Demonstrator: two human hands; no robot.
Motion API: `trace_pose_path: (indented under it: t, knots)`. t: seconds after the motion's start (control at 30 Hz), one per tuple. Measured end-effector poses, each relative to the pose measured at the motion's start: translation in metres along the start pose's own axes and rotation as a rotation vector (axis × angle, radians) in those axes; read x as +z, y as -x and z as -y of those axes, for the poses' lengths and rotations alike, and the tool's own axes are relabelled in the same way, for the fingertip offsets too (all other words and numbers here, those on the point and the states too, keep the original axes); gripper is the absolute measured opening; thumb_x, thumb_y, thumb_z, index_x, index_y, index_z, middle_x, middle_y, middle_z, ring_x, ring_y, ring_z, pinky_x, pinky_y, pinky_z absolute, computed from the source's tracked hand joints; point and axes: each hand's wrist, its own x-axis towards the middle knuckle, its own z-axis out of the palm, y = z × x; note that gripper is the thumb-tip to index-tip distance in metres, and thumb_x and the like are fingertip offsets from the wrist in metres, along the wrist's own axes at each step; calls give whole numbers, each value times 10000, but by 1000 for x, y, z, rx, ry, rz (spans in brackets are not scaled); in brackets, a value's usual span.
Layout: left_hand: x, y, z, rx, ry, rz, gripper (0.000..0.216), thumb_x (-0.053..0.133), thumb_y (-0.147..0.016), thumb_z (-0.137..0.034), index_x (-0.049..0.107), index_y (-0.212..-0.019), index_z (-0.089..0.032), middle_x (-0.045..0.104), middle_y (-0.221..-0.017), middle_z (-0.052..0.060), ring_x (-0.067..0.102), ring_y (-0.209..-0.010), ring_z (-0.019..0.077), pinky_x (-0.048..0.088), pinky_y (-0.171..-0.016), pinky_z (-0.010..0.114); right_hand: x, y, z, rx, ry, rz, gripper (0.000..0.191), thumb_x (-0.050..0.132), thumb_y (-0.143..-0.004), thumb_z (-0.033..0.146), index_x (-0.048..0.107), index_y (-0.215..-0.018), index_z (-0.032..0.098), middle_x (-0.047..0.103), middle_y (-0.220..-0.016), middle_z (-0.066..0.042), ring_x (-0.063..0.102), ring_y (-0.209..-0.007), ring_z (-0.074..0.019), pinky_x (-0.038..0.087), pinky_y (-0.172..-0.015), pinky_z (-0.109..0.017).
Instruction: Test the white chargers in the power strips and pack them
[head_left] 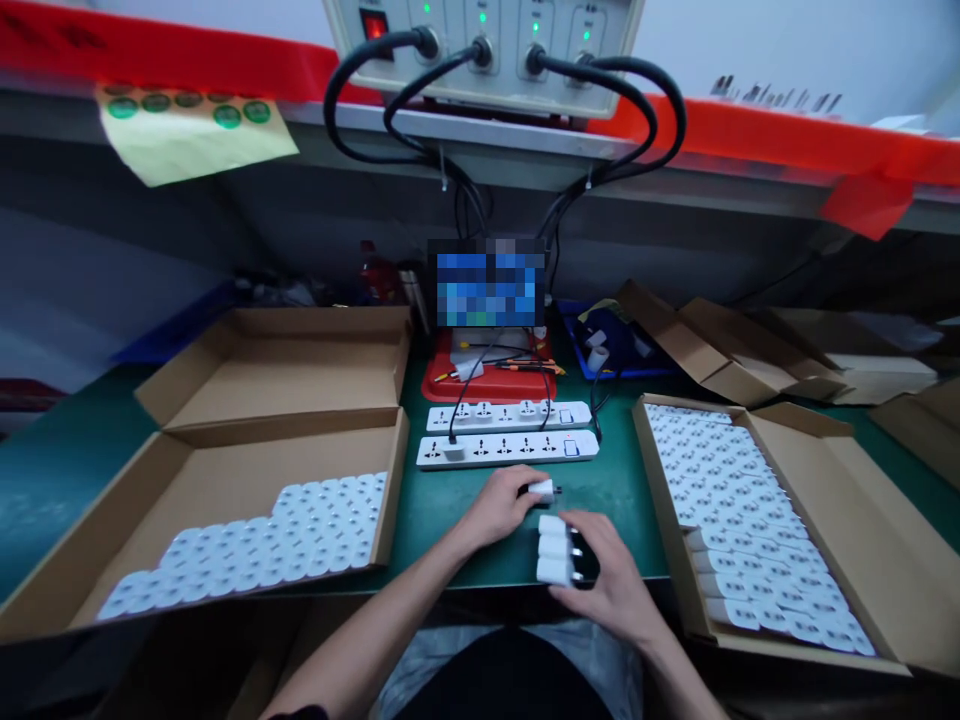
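Note:
My left hand (504, 502) pinches one white plug-in charger (541, 489), its pins pointing right, over the green table in front of the power strips. Close by on the right, my right hand (609, 575) grips a row of three white chargers (553, 552) between thumb and fingers, their pins turned toward the palm. The nearer power strip (504, 450) has a charger plugged in near its left end. Behind it lies a second power strip (510, 414) with several plugs in it.
An open cardboard box (396, 490) at left and another (660, 480) at right hold rows of white chargers. A red tray (442, 385) with pens and cables sits behind the strips, below a blurred screen (491, 285). Black cables (360, 150) hang from a powered unit (510, 85) on the shelf.

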Motion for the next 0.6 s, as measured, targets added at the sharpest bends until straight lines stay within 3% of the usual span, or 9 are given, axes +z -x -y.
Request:
trace_pose_path:
  t: [0.07,0.17,0.2,0.27,0.37,0.43,0.5,0.6]
  knots:
    - [-1,-3,-6,-17,51,65,237,659,-1000,-201,813,-1180,-201,829,-1193,76,762,-1113,245,573,-1046,384,23,-6,1,-1,-36,38,894,784,-930,456,291,-1675,462,637,-1570,-77,635,-1403,-417,600,-1106,-580]
    - [2,8,-11,16,17,122,279,627,-1062,-308,771,-1281,-212,793,-1265,94,732,-1168,251,568,-1086,411,23,-2,3,4,97,71,892,754,-973,447,240,-1701,484,611,-1616,-73,645,-1399,-443,605,-1083,-624]
    - [4,14,-12,38,-28,132,349,665,-1054,-373,735,-1360,-219,761,-1333,113,704,-1233,270,556,-1126,442,14,1,3,-4,139,76,884,745,-976,456,243,-1704,478,621,-1606,-80,659,-1378,-446,616,-1058,-627]
    - [12,29,-9,98,-139,174,685,805,-955,-535,612,-1543,-240,643,-1518,161,596,-1414,339,507,-1215,536,-14,7,-1,-23,192,66,842,708,-991,443,263,-1705,461,652,-1565,-94,671,-1352,-439,617,-1048,-624]
    - [29,46,1,176,-320,218,1106,917,-798,-665,412,-1707,-290,417,-1717,207,407,-1579,442,446,-1257,661,-76,12,-25,7,315,-13,722,585,-1022,291,330,-1686,416,667,-1523,-106,636,-1381,-399,552,-1127,-613]
    - [40,52,6,181,-421,205,1101,915,-826,-605,357,-1733,-326,352,-1752,209,382,-1586,468,446,-1241,695,-118,11,-50,81,480,-18,705,570,-967,202,418,-1645,325,644,-1537,-143,606,-1392,-399,527,-1119,-596]
    - [47,54,9,172,-482,186,1076,912,-843,-510,340,-1737,-338,341,-1753,212,393,-1571,483,445,-1232,707,-145,5,-75,157,657,81,773,630,-849,160,496,-1606,247,610,-1573,-182,564,-1411,-429,508,-1091,-577]
    - [50,50,7,165,-501,195,1107,937,-791,-461,354,-1722,-323,339,-1741,226,391,-1559,508,433,-1229,715,-150,-4,-108,171,814,202,869,706,-682,141,582,-1539,216,627,-1547,-204,577,-1365,-447,504,-1042,-556]
